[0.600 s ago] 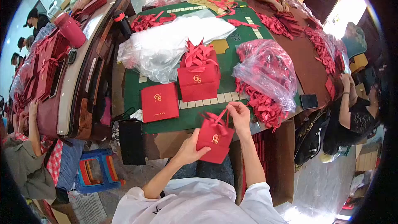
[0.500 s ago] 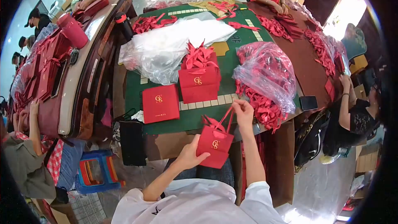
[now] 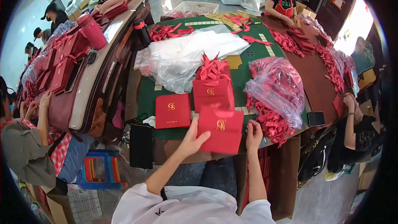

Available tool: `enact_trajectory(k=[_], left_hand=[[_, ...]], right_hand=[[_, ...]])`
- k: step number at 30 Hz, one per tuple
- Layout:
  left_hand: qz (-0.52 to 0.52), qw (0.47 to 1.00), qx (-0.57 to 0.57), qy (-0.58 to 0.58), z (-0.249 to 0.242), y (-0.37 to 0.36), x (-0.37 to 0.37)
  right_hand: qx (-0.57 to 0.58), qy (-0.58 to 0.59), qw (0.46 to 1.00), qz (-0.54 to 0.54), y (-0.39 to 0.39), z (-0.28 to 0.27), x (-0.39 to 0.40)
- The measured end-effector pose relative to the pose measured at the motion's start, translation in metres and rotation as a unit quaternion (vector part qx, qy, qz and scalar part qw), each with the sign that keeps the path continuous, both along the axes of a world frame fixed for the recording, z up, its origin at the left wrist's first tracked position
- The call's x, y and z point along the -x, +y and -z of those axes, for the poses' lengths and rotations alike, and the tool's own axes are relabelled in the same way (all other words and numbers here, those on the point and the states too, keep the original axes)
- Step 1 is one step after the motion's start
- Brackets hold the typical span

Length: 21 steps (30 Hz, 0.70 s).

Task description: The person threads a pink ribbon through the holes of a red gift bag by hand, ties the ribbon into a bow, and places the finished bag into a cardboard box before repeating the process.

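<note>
A small red paper gift bag with a gold logo is in my left hand, gripped at its left side with the thumb across the front. The pink-red ribbon at its top is blurred. Just beyond the bag's right edge is my right hand, fingers loosely bent and apart, with nothing visible in it. Behind the held bag stands another red bag stuffed with red ribbons. Flat on the table to the left lies a red bag or box with the same logo.
The green table carries a heap of clear plastic and a plastic-wrapped pile of ribbons. A phone rests at the right edge. A black bottle stands at the left. Several people work around nearby tables.
My right hand has let go of the bag's ribbon handle and dropped lower. The bag has risen slightly in my left hand and now overlaps the standing bag. The whole view has shifted.
</note>
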<state>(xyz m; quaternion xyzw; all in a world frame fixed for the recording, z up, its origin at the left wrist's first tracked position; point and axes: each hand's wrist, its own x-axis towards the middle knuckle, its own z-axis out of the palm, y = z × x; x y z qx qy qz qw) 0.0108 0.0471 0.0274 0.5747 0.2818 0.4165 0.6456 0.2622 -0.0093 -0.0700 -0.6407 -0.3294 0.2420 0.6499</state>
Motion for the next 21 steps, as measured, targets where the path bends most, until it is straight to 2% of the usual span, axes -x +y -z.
enact_trajectory(k=[1, 3, 4, 5, 8, 9, 11, 12, 16, 18, 21], left_hand=[[-0.013, 1.0, -0.027, -0.006, -0.007, 0.016, -0.004], [-0.049, 0.995, -0.079, -0.026, -0.02, 0.045, -0.015], [-0.075, 0.987, -0.139, 0.001, -0.016, 0.065, -0.019], [-0.078, 0.987, -0.14, 0.001, -0.012, 0.079, -0.019], [-0.153, 0.944, -0.23, 0.181, 0.004, 0.1, -0.022], [-0.148, 0.946, -0.228, 0.178, 0.011, 0.101, -0.023], [-0.206, 0.918, -0.173, 0.292, 0.026, 0.1, -0.022], [-0.216, 0.91, -0.215, 0.28, 0.038, 0.102, -0.02], [-0.216, 0.903, -0.212, 0.305, 0.043, 0.092, -0.019], [-0.268, 0.854, -0.308, 0.323, 0.047, 0.092, -0.015], [-0.234, 0.86, -0.312, 0.33, 0.017, 0.079, -0.002]], right_hand=[[-0.001, 0.0, 1.0, -0.004, -0.005, 0.002, 0.002], [0.037, -0.189, 0.981, 0.022, -0.013, -0.008, 0.007], [0.049, -0.149, 0.987, 0.026, -0.013, -0.014, 0.013], [0.047, -0.15, 0.987, 0.022, -0.011, -0.014, 0.015], [-0.009, -0.208, 0.978, 0.033, -0.009, -0.014, 0.02], [-0.013, -0.235, 0.971, 0.028, -0.01, -0.014, 0.021], [-0.026, -0.276, 0.961, 0.017, -0.011, -0.018, 0.023], [-0.027, -0.275, 0.961, 0.023, -0.011, -0.018, 0.024], [-0.018, -0.268, 0.963, 0.027, -0.011, -0.022, 0.027], [-0.013, -0.259, 0.965, 0.026, -0.011, -0.022, 0.028], [-0.014, -0.271, 0.962, 0.023, -0.013, -0.021, 0.027]])
